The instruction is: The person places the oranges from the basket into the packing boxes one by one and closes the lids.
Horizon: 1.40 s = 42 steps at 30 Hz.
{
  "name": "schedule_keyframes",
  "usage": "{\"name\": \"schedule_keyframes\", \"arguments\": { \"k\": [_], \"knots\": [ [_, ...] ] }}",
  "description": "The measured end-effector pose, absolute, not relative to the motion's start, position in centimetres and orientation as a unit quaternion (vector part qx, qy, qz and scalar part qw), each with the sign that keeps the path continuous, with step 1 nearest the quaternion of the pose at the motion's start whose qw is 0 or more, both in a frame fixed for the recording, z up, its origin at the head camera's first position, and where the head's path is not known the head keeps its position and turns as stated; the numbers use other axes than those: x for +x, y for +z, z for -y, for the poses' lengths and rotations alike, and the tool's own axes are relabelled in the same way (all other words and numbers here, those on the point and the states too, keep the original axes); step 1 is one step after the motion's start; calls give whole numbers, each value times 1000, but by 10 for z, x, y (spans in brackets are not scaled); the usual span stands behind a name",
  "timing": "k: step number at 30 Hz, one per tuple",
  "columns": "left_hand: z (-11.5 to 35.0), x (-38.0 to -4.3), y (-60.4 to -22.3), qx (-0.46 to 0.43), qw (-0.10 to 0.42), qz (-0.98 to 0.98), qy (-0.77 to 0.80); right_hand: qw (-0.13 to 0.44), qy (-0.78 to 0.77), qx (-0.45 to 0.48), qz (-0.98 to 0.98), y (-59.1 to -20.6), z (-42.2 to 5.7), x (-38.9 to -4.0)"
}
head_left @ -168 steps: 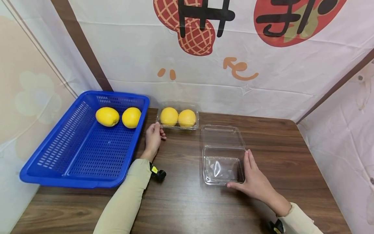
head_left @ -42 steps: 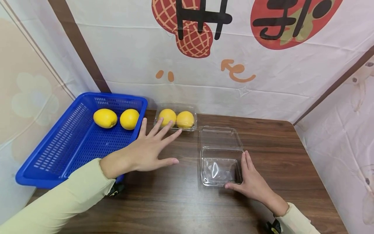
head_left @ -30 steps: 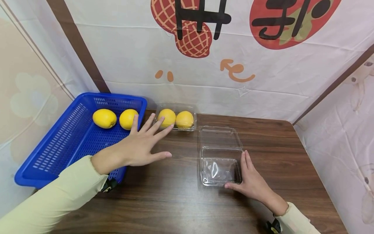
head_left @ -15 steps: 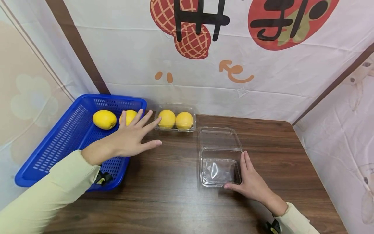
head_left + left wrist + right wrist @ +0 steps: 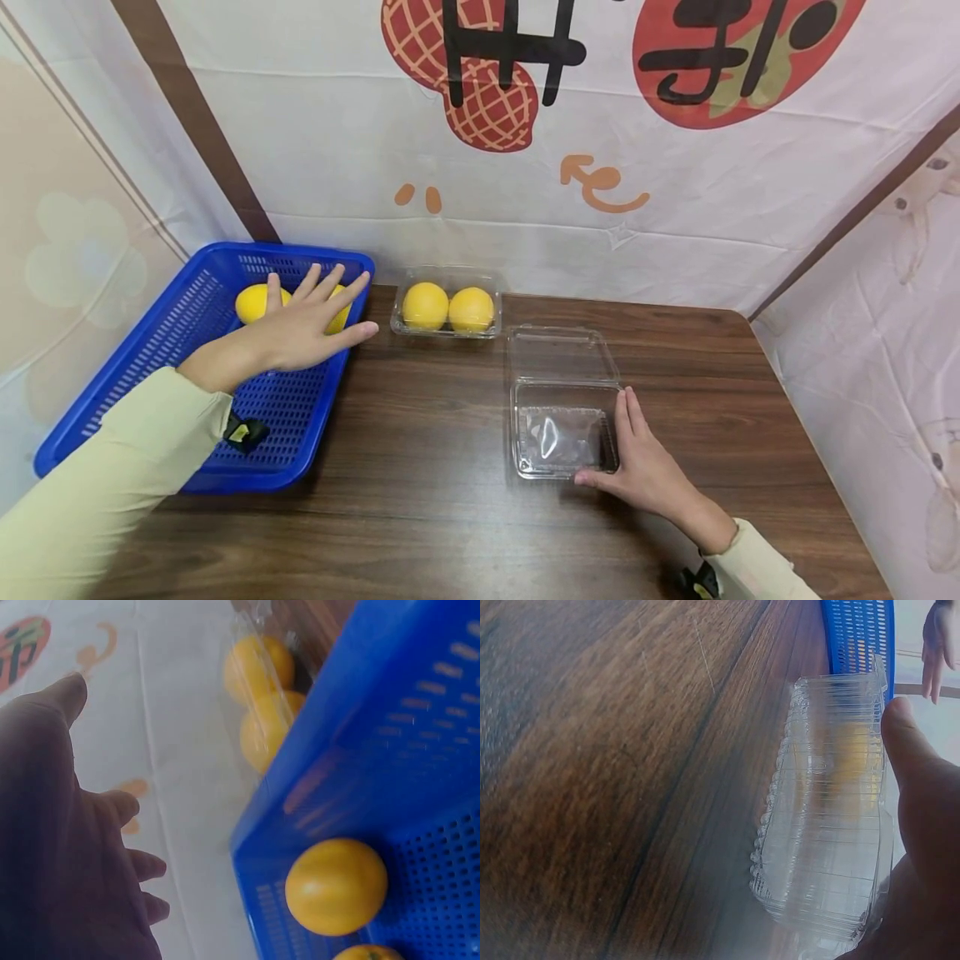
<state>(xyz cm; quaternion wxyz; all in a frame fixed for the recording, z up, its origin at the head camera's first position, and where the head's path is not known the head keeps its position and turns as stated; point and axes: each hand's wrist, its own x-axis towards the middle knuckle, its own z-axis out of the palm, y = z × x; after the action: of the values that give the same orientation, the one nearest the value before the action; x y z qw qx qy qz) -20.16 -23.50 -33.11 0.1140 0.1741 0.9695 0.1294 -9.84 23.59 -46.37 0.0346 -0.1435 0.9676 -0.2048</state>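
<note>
My left hand [image 5: 292, 332] hovers over the blue basket [image 5: 300, 467], fingers spread and nothing held. Partly hidden below it are two yellow citrus fruits; the left wrist view shows a round one [image 5: 336, 886] beside the basket wall, and part of the other fruit [image 5: 367, 953] at the bottom edge. My right hand [image 5: 651, 471] holds the right end of a clear plastic clamshell container [image 5: 562, 442], thumb at the near corner and fingers along the side. Its lid [image 5: 562, 352] lies folded back, and no fruit is inside. In the right wrist view the thumb [image 5: 907, 739] is right at the rim.
A second clear container [image 5: 447, 332] with two yellow fruits [image 5: 471, 309] stands at the back of the brown wooden table [image 5: 420, 467], right of the basket. A printed cloth [image 5: 322, 125] hangs behind the table.
My left hand has left the back container's near edge, spread its fingers, and moved left and up over the fruits in the basket. The right hand and its container stay in place.
</note>
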Motion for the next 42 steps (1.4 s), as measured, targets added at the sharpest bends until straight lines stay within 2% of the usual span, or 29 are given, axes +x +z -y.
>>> {"name": "schedule_keyframes", "arguments": {
  "k": [21,30,42],
  "knots": [
    [297,-237,-345,89,144,-969,180,32,-203,-143,-968,-465,-236,-99],
    [326,-253,-362,53,127,-972,191,33,-204,-143,-968,-464,-236,-99],
    [354,-263,-387,12,132,-957,258,34,-200,-142,-969,-465,-236,-100]
  ]
}}
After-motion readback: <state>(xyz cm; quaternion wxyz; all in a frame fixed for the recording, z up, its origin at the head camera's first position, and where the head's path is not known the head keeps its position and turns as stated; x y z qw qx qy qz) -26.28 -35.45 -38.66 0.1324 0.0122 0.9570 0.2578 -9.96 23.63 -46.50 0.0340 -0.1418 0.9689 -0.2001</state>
